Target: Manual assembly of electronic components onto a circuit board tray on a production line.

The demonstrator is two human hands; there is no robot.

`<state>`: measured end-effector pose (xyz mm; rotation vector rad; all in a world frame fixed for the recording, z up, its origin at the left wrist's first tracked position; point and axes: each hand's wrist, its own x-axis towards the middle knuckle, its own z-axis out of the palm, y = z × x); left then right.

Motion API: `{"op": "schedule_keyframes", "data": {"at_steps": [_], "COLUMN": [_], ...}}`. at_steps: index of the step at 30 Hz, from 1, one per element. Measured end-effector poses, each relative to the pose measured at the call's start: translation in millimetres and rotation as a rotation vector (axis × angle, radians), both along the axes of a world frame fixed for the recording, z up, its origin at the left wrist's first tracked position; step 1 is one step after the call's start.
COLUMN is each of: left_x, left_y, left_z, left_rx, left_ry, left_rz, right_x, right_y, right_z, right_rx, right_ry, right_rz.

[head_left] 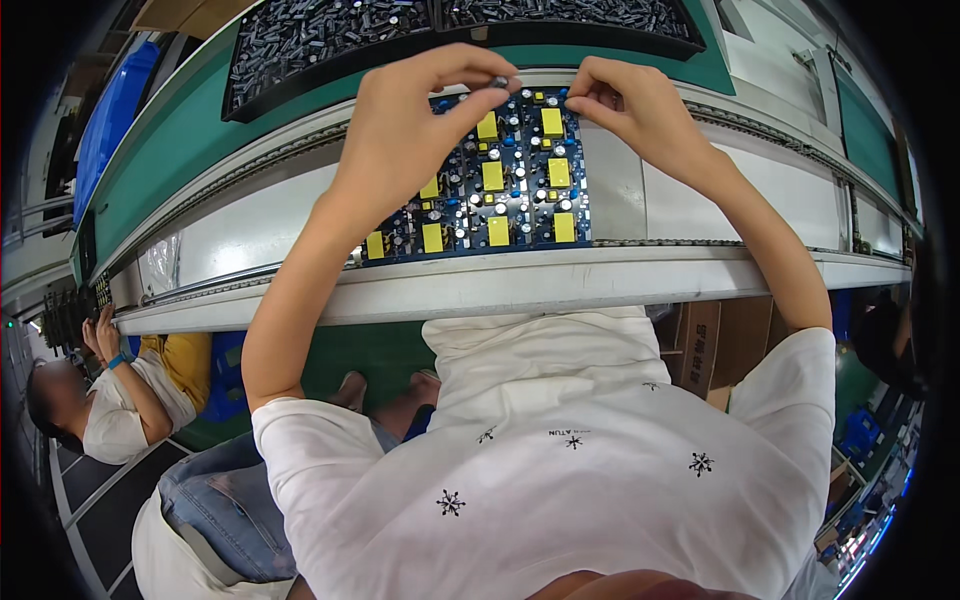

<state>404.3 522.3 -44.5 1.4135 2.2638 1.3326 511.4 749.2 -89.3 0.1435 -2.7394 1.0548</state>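
Note:
My left hand [405, 120] pinches a small dark cylindrical capacitor [499, 82] between thumb and forefinger, over the far edge of a dark blue circuit board panel [520, 248]. Rows of yellow block-shaped transformers [493, 176], silver-topped round capacitors and small blue parts stand on the panel. At its far right corner is my right hand [640, 105], with thumb and forefinger pressed together and the other fingers curled in. What those fingers hold, if anything, is too small to make out. My left hand and forearm cover the panel's far left part.
Beyond the panel, a black tray [232, 95] holds many loose capacitors in two sections. The panel lies across a conveyor with chain rails, its pale near rail [600, 280] in front of me. At far left, a co-worker [130, 400] reaches toward the line. Cardboard [745, 345] stands below the rail.

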Motion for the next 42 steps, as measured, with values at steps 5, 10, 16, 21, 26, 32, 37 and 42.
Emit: {"op": "schedule_keyframes", "data": {"at_steps": [5,10,16,21,26,32,37,42], "left_x": [4,12,11,6,9,14,17,21], "left_y": [4,9,21,41,49,50,51,50], "left_z": [-4,3,0,-8,-10,-11,-12,-9], "left_rx": [0.023,-0.064,-0.075,-0.107,-0.289,-0.258,-0.238,-0.26], "left_ry": [0.286,0.128,0.148,0.546,0.615,0.622,0.639,0.639], "left_rz": [-0.034,-0.043,-0.052,-0.183,-0.22,-0.172,-0.151,-0.158], "right_x": [3,6,0,-46,-79,-90,-96,-79], "right_y": [-5,-8,2,25,40,50,56,57], "right_z": [-6,-6,19,62,54,41,25,42], "right_rx": [0.058,0.145,0.351,0.365,0.366,0.211,0.088,-0.264], "right_ry": [0.084,0.088,-0.002,0.01,0.028,0.047,0.146,0.263], "right_rz": [-0.033,-0.073,0.069,-0.041,-0.089,-0.014,-0.077,-0.001]}}
